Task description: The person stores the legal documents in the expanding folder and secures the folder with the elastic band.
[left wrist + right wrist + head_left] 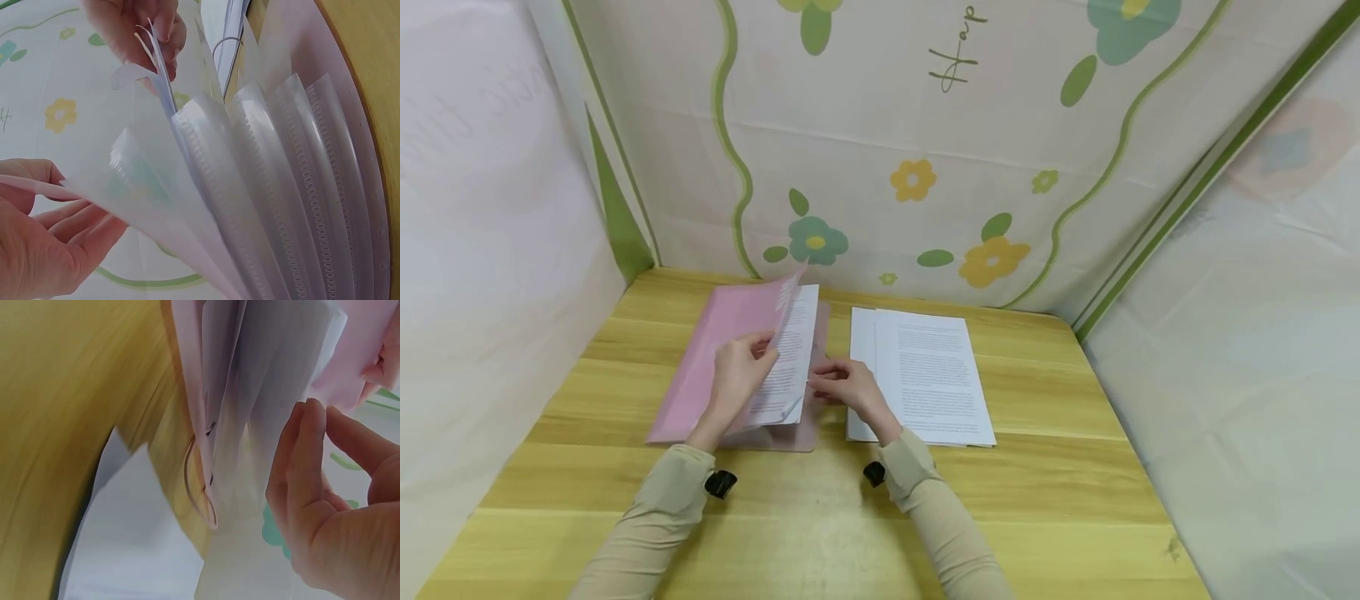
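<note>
A pink expanding file folder (730,333) lies on the left part of the table with its cover lifted. My left hand (741,371) holds that cover's free edge between thumb and fingers. Several translucent pockets (262,137) fan out inside the folder, and printed sheets (797,350) stand in the front part. At the sheets' right edge is my right hand (844,385), its thumb and fingertips pinching the edge of the paper. In the right wrist view, the fingertips of the right hand (331,494) meet at that edge.
A stack of printed paper (932,375) lies to the right of the folder, close to the right wrist. A thin elastic cord (187,472) loops from the folder's back cover. Behind the wooden table (1037,508) hangs a flowered cloth (850,158).
</note>
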The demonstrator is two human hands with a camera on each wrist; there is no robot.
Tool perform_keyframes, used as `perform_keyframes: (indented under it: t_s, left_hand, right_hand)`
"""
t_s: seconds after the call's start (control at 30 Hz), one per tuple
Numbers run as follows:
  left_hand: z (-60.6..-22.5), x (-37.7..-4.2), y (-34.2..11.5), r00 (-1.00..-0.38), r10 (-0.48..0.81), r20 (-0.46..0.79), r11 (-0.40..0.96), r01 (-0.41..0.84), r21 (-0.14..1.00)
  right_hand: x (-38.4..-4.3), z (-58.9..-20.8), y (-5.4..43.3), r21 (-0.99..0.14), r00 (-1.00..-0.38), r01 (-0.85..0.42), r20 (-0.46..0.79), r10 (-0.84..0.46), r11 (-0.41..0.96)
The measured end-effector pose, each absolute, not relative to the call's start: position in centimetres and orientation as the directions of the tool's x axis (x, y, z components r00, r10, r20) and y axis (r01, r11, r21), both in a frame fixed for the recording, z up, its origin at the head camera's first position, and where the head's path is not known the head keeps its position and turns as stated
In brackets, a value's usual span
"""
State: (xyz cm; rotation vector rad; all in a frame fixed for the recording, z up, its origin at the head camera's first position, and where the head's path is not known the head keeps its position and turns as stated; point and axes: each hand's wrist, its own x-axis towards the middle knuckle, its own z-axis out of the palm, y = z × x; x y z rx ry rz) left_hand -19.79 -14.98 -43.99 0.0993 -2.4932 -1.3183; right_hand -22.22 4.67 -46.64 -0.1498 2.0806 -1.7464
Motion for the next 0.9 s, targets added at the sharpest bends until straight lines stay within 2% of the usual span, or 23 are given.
perform_keyframes:
  t_s: [0.27,0.9]
  left_hand:
    - [-43.9,-19.7,-15.0,-0.946,-0.206,0.249,0.576,0.089,0.813]
    - [-44.3,-19.9,-15.0,-0.959,-0.191,0.211,0.567,0.067,0.821]
  right_hand:
    - [-22.2,-46.5,7.0,-0.969,-0.924,0.157,-0.213,-0.319,0.192]
    - [-23.2,-47.2,13.6,-0.923,-0.957,0.2,-0.257,-0.137,0.33]
